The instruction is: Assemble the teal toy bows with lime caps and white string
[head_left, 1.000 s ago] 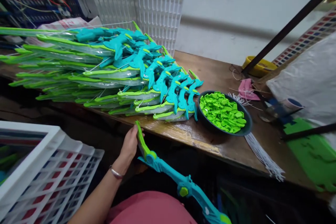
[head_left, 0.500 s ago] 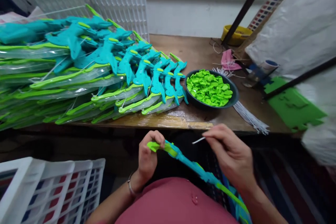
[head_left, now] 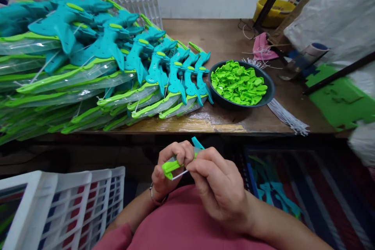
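On cam my L hand (head_left: 170, 154) clamps green limb (head_left: 169, 167); R hand (head_left: 219, 185), just in from 3 o'clock, pinches white cord (head_left: 179, 175); cord now meets 8 o'clock tip.

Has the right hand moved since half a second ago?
Yes: judged against the dark bowl, the right hand has moved left, close to the left hand.

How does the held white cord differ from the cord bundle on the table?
The held cord shows as one strand; the cord bundle has many. The held cord is pinched in the right grip; the bundle lies on the table by the dark bowl. Both are white and thin.
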Demonstrator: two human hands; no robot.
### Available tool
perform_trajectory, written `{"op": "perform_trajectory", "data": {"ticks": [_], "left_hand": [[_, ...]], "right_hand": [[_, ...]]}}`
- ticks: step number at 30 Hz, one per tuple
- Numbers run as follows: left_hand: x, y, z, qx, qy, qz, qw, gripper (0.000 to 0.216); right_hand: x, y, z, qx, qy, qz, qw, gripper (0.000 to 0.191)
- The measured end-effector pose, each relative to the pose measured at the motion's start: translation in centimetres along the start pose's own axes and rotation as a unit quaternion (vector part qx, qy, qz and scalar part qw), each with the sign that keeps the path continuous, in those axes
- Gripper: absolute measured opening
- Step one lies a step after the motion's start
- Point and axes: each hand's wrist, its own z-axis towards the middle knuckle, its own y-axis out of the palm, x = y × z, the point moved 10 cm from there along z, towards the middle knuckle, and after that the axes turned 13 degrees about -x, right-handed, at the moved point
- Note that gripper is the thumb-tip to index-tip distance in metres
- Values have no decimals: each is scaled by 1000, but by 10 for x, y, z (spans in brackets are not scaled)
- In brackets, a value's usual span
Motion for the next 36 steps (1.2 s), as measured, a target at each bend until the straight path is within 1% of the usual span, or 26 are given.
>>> {"op": "perform_trajectory", "data": {"ticks": [3,11,15,20,24,26,28,30,32,34,36], "left_hand": [[-3,1,0,-7,-14,4,1000,55],[-6,4,3,-26,-13,-18,999,54],[-6,4,5,-30,-9,-26,999,53],[-9,4,3,-31,-21,-7,999,56],[-14,4,0,-26,-82,30,996,66],[-17,5,1,-37,-119,32,992,69],[-17,6,3,-55,-141,30,988,67],[-16,5,5,-64,-151,40,986,63],[-17,1,6,-62,-163,64,983,60],[-19,-1,5,-61,-185,91,977,58],[-22,0,3,-67,-214,115,968,55]], "right_hand": [[3,2,0,0,2,-3,1000,16],[5,1,-3,5,6,-29,1000,17],[4,2,-4,-1,-3,-22,1000,20],[4,6,-6,-3,-1,-17,1000,18],[1,10,-4,-5,-17,-1,1000,17],[3,9,-4,4,-20,11,1000,19],[9,8,-7,14,-16,6,1000,25],[15,8,-10,23,-13,-19,999,33],[21,6,-13,39,-16,-51,998,37],[24,4,-15,54,-22,-77,995,37],[24,4,-15,54,-34,-101,993,33]]}}
